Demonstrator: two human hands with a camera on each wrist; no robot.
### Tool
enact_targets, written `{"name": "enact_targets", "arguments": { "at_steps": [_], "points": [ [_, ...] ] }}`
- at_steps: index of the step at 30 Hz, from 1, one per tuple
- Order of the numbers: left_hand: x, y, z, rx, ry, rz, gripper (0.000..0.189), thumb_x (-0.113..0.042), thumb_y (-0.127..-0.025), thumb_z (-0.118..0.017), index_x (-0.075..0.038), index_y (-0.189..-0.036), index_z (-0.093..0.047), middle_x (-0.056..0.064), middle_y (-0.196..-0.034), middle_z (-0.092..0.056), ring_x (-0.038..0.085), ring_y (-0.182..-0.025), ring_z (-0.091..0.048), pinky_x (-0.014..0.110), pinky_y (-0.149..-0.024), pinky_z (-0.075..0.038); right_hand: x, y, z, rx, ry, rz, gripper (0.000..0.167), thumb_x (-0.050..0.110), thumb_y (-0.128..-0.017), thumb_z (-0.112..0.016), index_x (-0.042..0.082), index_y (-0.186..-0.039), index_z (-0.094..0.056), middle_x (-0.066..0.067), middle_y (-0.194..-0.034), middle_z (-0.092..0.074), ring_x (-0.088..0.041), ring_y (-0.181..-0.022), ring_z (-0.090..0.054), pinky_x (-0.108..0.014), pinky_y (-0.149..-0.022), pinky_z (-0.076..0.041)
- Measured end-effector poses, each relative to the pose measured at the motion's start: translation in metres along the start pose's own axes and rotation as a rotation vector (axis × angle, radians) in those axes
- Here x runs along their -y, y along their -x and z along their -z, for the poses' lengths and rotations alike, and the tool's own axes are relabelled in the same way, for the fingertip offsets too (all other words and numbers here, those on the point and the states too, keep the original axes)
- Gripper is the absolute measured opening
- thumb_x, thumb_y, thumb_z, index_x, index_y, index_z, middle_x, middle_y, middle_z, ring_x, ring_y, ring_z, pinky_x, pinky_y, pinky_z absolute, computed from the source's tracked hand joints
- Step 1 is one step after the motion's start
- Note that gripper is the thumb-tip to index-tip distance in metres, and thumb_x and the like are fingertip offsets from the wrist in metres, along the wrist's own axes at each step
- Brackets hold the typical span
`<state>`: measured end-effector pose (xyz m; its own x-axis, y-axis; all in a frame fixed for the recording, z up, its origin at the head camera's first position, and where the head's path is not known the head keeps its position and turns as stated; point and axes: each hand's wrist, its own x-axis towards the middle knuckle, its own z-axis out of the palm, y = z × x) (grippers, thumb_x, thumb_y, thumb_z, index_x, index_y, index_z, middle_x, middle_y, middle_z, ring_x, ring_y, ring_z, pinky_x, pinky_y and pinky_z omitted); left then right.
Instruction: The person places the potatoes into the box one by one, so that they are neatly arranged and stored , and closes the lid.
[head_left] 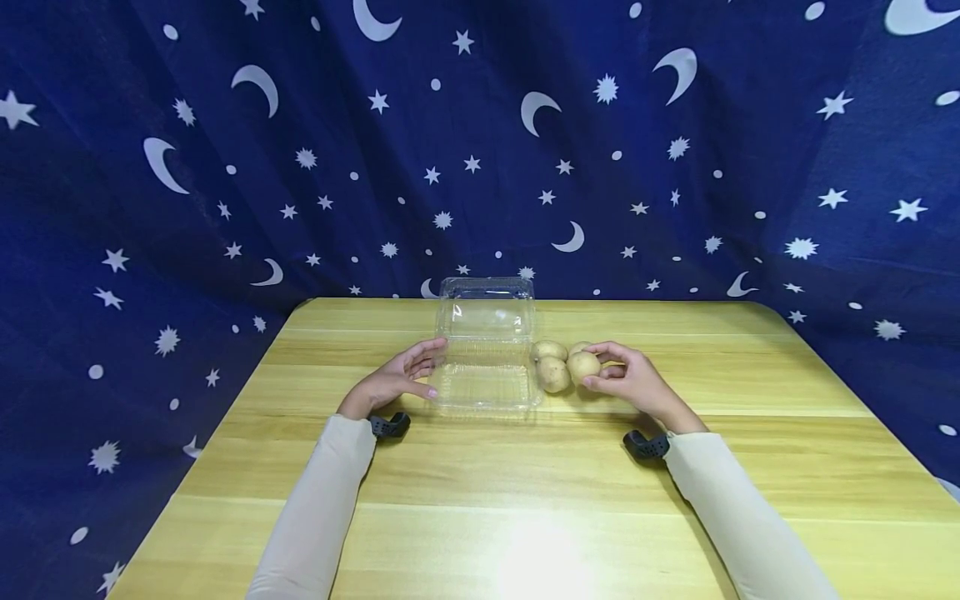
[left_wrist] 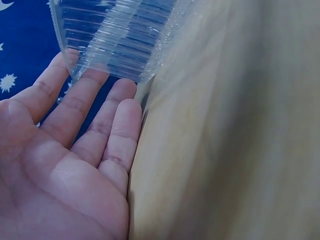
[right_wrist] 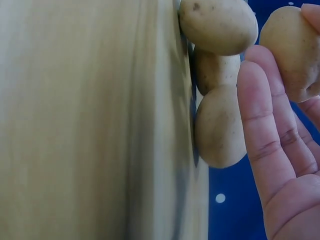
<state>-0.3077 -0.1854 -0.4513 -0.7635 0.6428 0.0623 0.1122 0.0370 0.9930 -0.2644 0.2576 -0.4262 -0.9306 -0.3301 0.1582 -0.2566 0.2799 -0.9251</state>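
Note:
In the head view, a clear plastic clamshell container (head_left: 486, 385) lies on the table with its lid (head_left: 487, 312) raised at the back. At its left side is my left hand (head_left: 393, 379). Seen from the left wrist, the fingers (left_wrist: 75, 105) are extended, and some fingertips meet the ribbed plastic wall (left_wrist: 115, 40). My right hand (head_left: 630, 382) pinches a potato (head_left: 582, 367) to the right of the container. From the right wrist, this potato (right_wrist: 292, 52) appears above the tabletop. Three other potatoes (right_wrist: 220, 125) lie close together, one of them partly hidden in the head view.
A wooden table (head_left: 480, 483) spreads beneath everything. Behind it hangs a dark blue curtain (head_left: 480, 125) with moons and stars. Each wrist wears a black band, such as the right band (head_left: 647, 446).

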Motion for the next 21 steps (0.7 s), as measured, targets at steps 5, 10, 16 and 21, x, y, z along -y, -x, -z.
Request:
{"name": "enact_targets", "arguments": {
  "at_steps": [5,10,16,21],
  "points": [
    [-0.003,0.001,-0.001,-0.010,0.012,0.007,0.100,0.007,-0.090,-0.076,0.006,-0.170,-0.017,0.027,-0.177,-0.016,0.048,-0.162,-0.018,0.058,-0.133,-0.016,0.006,-0.001,-0.005,0.006,0.007,0.012,0.051,-0.004,-0.095,-0.078,-0.014,-0.141,-0.058,-0.034,-0.135,-0.061,-0.006,-0.087,-0.072,-0.022,-0.078,-0.062],
    [-0.003,0.000,-0.002,-0.017,0.006,0.002,0.100,0.004,-0.090,-0.078,0.005,-0.170,-0.018,0.026,-0.177,-0.017,0.047,-0.162,-0.019,0.058,-0.133,-0.015,0.011,-0.002,-0.010,0.010,0.018,0.023,0.050,-0.004,-0.095,-0.078,-0.013,-0.140,-0.059,-0.031,-0.127,-0.063,-0.007,-0.086,-0.073,-0.022,-0.079,-0.062],
    [-0.003,0.000,-0.003,-0.020,-0.008,0.003,0.100,0.003,-0.090,-0.078,0.005,-0.170,-0.018,0.025,-0.177,-0.018,0.047,-0.162,-0.019,0.059,-0.133,-0.015,0.013,-0.004,-0.014,-0.002,0.055,0.035,0.048,-0.005,-0.094,-0.078,-0.014,-0.138,-0.060,-0.027,-0.118,-0.067,-0.006,-0.083,-0.072,-0.021,-0.076,-0.062],
    [-0.003,0.000,-0.004,-0.023,-0.009,0.009,0.098,0.004,-0.091,-0.077,0.005,-0.170,-0.019,0.025,-0.177,-0.018,0.047,-0.162,-0.019,0.058,-0.133,-0.015,0.016,-0.007,-0.017,-0.003,0.054,0.054,0.046,-0.007,-0.094,-0.077,-0.016,-0.136,-0.060,-0.028,-0.113,-0.067,-0.006,-0.080,-0.071,-0.020,-0.073,-0.061]
  ]
}}
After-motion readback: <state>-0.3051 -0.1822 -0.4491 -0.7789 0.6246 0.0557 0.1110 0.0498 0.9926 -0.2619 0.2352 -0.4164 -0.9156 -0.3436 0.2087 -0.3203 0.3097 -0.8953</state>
